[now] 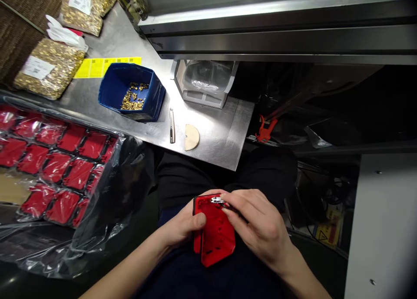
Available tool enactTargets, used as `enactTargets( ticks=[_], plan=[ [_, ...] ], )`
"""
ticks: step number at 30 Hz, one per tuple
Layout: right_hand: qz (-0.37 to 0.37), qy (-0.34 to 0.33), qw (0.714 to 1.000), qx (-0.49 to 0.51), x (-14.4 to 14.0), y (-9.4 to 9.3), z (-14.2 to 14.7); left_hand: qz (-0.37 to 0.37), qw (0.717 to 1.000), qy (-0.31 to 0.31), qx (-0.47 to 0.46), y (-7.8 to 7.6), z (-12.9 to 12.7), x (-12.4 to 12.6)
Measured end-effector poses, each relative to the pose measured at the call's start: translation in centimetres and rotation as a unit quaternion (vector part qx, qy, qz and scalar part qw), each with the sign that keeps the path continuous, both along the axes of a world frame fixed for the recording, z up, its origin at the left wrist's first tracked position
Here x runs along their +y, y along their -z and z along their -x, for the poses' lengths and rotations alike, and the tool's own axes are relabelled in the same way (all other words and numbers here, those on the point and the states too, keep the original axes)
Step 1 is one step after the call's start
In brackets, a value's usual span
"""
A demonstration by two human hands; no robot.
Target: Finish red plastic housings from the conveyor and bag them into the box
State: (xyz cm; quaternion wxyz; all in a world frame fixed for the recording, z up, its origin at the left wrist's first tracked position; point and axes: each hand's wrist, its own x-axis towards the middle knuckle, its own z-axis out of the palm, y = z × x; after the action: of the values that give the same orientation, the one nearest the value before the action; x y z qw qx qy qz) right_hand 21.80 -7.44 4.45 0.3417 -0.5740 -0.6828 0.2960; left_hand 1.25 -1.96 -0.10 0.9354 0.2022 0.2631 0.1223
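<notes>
A red plastic housing (219, 238) with a black rim is tilted over my lap, its hollow side facing up. My left hand (185, 224) grips it along the left edge, with the thumb on the rim and the fingers hidden behind. Pinched between the thumb and fingers of my right hand (260, 223) is a small silver metal piece (216, 200), located at the upper inside corner of the housing. My fingers cover part of the piece, so its exact kind does not show.
On the metal table (211, 138) are a blue bin (154, 93) of small brass parts, a utility knife (172, 125), a pale half-round disc (192, 137) and a grey bin (204, 98). A plastic-lined box of red housings (78, 173) stands left. Brass-filled bags (61, 60) lie behind.
</notes>
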Motion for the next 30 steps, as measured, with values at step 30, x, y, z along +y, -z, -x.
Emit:
enactTargets(
  ticks=[30],
  plan=[
    [0.084, 0.137, 0.984, 0.075, 0.0, 0.6, -1.2, -0.008, 1.000, 0.012, -0.023, -0.2, -0.3, 0.6]
  ],
)
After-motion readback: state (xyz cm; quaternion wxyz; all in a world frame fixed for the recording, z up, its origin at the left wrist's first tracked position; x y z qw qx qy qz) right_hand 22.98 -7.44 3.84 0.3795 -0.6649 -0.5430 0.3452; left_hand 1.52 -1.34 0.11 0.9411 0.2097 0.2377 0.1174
